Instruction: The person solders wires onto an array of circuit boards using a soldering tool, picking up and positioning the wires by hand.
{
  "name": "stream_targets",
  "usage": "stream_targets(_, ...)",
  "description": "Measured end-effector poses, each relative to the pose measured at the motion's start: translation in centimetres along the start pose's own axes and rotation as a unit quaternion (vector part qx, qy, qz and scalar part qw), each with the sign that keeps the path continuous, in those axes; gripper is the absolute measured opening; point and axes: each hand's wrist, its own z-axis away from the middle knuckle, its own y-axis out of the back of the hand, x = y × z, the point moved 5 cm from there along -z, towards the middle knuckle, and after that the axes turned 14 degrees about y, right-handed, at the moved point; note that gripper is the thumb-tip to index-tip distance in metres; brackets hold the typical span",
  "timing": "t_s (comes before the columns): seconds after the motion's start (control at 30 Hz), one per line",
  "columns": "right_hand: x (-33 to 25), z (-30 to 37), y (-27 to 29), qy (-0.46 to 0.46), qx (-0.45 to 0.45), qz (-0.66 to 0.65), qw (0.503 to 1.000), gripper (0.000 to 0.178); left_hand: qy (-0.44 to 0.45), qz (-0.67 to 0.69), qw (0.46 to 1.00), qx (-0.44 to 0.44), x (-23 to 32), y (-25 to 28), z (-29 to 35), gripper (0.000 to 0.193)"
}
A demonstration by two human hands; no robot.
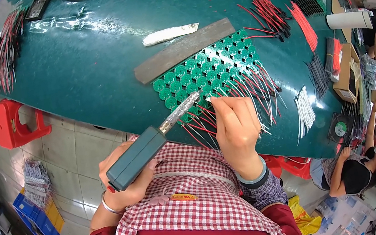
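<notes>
My left hand (135, 187) is wrapped around a soldering gun (138, 157) with a dark green body and a metal barrel. Its tip points up and right over a panel of round green circuit boards (198, 72). Close to that tip, my right hand (237, 127) has thumb and fingertips pinched together over the panel, on what looks like a fine wire whose end is too small to make out clearly. Red and white wires (262, 87) fan out from the panel's near and right edges, partly hidden behind my right hand.
A grey bar (187, 48) lies along the panel's far edge, beside a pale strip (170, 34). Wire bundles in red (302, 25), black (317, 76) and white (304, 111) rest on the right. A small fan (339, 128) stands near the table edge; co-workers sit beyond. A red stool (14, 123) is at left.
</notes>
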Motion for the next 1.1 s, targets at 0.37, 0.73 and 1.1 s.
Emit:
stream_targets(0.37, -0.7, 0.5, -0.8, 0.003, -0.015, -0.031, 0.999, 0.027, -0.006, 0.008, 1.000, 0.009, -0.3, 0.1, 0.5, 0.026)
stream_targets(0.73, -0.9, 0.4, -0.9, 0.000, -0.036, -0.017, 0.999, 0.030, -0.029, 0.027, 0.999, 0.011, -0.9, -0.3, 0.6, 0.021)
stream_targets(1.1, -1.2, -0.2, -0.7, -0.016, -0.039, -0.007, 0.999, 0.027, -0.013, 0.021, 1.000, 0.018, -0.8, 0.5, 0.8, 0.024)
